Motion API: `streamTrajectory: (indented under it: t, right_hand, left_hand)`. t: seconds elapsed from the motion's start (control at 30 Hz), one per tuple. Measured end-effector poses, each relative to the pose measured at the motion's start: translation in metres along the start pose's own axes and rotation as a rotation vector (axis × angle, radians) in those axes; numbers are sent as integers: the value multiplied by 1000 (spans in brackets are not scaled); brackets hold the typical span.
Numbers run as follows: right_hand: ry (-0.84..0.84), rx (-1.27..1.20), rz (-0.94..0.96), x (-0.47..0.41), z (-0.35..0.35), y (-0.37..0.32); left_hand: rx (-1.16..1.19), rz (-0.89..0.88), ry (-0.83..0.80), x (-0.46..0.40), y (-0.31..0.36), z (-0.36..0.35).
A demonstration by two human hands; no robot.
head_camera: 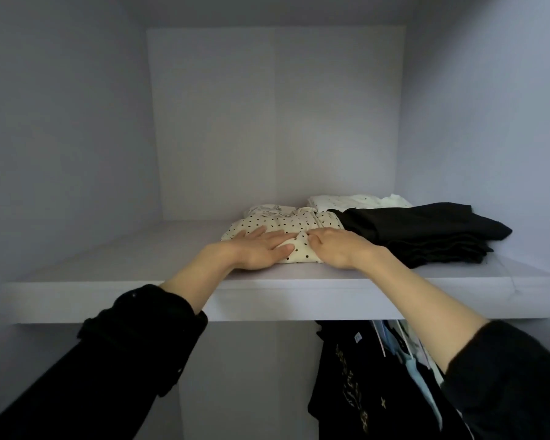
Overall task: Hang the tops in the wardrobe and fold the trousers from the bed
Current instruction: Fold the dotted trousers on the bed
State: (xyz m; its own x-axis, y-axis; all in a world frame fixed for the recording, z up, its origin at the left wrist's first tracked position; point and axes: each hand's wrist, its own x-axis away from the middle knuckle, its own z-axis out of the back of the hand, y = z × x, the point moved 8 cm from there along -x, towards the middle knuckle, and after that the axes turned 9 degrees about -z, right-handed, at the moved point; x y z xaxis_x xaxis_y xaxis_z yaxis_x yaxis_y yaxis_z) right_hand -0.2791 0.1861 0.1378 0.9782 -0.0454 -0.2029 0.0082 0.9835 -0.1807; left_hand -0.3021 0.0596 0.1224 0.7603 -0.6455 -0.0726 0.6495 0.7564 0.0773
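Note:
Folded cream trousers with black dots (pixel 286 225) lie on the upper wardrobe shelf (pixel 140 268), on top of another pale printed garment (pixel 267 210). My left hand (pixel 261 249) rests flat on the left front part of the dotted trousers, fingers straight. My right hand (pixel 334 249) lies on their right front corner, fingertips curled and pinching a fold of the fabric. Below the shelf, at the right, several tops hang, the nearest a black top with gold print (pixel 356 382).
A folded black garment (pixel 426 230) lies on the shelf right beside the dotted trousers, touching my right wrist. Behind it is a folded white garment (pixel 359 201). The shelf's left half is bare. White wardrobe walls close in left, right and behind.

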Motion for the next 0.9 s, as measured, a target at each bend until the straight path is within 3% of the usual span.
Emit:
streamTrajectory:
  t: [0.13, 0.27, 0.4, 0.5, 0.7, 0.9]
  right_hand:
    - [78, -66, 18, 21, 7, -2]
    - [261, -36, 30, 45, 17, -22]
    - [376, -149, 162, 73, 17, -66]
    - [372, -257, 380, 105, 4, -122]
    - [176, -452, 724, 203, -41, -220]
    - [-171, -676, 1008, 373, -90, -314]
  left_hand:
    - [116, -43, 109, 16, 10, 10]
    - [350, -83, 345, 52, 20, 26]
    - [244, 15, 534, 116, 17, 29]
    - [76, 164, 713, 194, 11, 28]
    - [-41, 482, 798, 361, 22, -16]
    - [-90, 970, 904, 581, 85, -77]
